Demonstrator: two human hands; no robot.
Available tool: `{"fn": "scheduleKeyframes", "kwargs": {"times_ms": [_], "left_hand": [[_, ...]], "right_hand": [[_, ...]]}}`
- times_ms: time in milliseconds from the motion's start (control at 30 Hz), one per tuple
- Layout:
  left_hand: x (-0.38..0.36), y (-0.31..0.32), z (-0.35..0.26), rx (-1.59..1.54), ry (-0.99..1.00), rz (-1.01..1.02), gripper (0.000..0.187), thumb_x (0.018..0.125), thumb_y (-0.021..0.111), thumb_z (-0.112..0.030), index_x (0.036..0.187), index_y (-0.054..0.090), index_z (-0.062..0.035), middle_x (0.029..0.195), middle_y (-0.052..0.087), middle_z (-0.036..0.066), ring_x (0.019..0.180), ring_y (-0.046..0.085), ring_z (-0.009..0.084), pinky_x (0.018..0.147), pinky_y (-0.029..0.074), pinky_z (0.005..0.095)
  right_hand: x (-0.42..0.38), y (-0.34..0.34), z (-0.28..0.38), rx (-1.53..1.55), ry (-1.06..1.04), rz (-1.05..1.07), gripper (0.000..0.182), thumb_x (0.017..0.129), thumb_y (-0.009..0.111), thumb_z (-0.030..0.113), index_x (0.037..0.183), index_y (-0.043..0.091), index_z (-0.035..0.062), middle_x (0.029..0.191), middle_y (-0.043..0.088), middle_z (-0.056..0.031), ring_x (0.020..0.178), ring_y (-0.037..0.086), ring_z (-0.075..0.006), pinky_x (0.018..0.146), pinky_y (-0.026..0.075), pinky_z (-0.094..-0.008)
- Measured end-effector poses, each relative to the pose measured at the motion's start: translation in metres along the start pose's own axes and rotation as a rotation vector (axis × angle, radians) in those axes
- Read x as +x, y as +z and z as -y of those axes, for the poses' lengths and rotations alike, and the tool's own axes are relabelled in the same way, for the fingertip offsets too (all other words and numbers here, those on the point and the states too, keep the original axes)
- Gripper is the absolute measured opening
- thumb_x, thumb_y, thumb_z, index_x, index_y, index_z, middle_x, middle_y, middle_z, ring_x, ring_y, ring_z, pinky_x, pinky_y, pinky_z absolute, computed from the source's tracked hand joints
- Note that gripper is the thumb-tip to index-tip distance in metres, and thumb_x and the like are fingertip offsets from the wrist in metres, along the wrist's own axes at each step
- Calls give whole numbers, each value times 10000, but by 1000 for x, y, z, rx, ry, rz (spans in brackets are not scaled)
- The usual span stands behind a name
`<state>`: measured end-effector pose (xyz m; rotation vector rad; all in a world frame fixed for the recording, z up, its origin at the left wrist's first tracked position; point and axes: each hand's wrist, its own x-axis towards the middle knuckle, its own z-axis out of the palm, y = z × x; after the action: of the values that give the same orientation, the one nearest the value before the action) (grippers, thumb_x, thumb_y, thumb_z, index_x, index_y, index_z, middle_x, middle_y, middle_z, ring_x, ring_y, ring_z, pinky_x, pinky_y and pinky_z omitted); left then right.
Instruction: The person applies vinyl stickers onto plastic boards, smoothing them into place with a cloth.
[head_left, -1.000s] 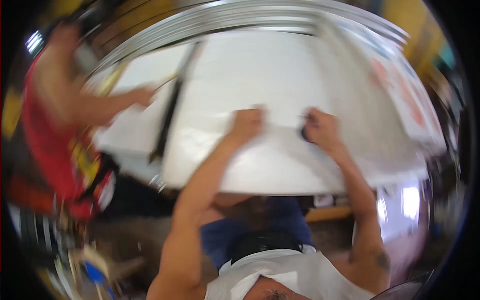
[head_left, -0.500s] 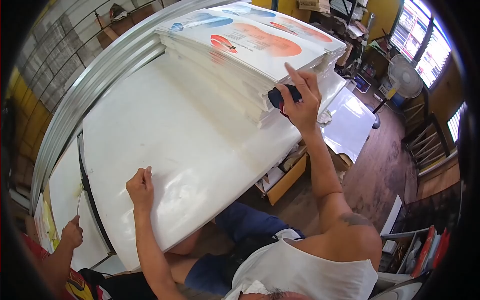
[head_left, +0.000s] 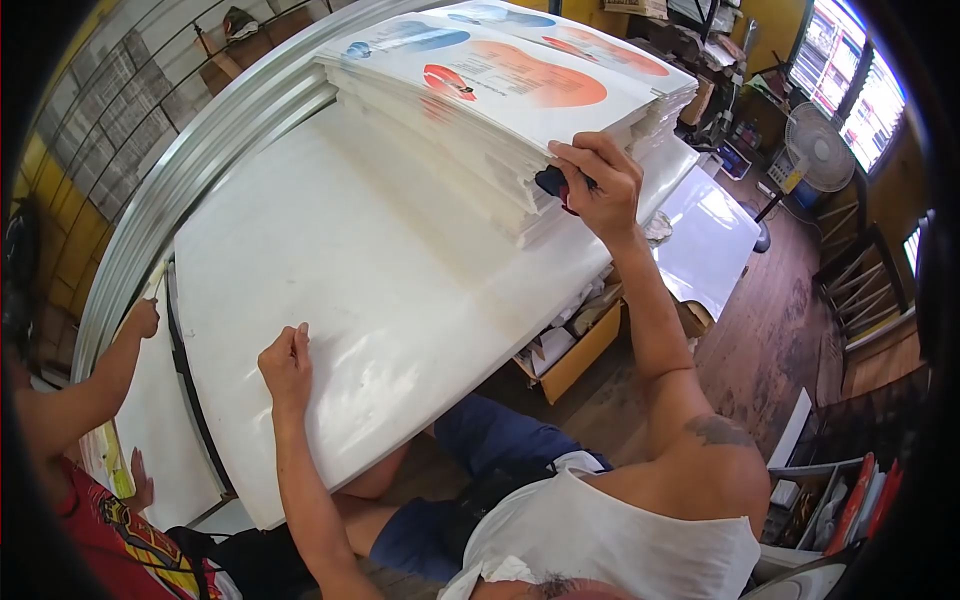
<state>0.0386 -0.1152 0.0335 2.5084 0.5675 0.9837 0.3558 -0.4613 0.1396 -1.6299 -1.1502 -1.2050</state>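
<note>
My right hand point(head_left: 608, 190) is closed around a bunched dark cloth point(head_left: 551, 182), with a little red showing below it. Its index fingertip reaches the near corner of the top sheet on a tall stack of printed sheets point(head_left: 520, 75). Blue and orange shapes are printed on these white sheets. My left hand point(head_left: 287, 362) rests in a loose fist on the glossy white tabletop point(head_left: 400, 260), thumb pressed against the curled fingers. Whatever it may hold is hidden.
At the left, a co-worker's hand point(head_left: 145, 318) grips a thin tool over a white panel; their other hand point(head_left: 140, 482) is lower down. A cardboard box point(head_left: 575, 355) sits below the table edge. Metal rails point(head_left: 200, 150) curve behind. A fan point(head_left: 815, 145) stands at the right.
My right index finger, raised before, has come down to the stack's corner. My left hand has barely moved. The co-worker's tool hand has moved up and away, and their second hand has appeared.
</note>
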Motion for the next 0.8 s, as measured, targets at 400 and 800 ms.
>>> {"fn": "scheduleKeyframes", "kwargs": {"times_ms": [400, 800], "left_hand": [[3, 1, 2, 6, -12, 29, 357, 997, 629, -146, 688, 536, 6, 529, 489, 93, 454, 379, 194, 481, 355, 342], [5, -3, -4, 71, -70, 87, 371, 1005, 608, -175, 687, 577, 13, 564, 572, 115, 464, 468, 202, 509, 398, 339]], "right_hand": [[7, -11, 0, 133, 74, -20, 155, 731, 790, -42, 861, 766, 39, 811, 676, -65, 692, 665, -184, 619, 522, -288], [-2, -10, 7, 129, 89, -45, 193, 758, 793, -22, 938, 752, 35, 881, 673, -88, 711, 664, -217, 643, 539, -308]]}}
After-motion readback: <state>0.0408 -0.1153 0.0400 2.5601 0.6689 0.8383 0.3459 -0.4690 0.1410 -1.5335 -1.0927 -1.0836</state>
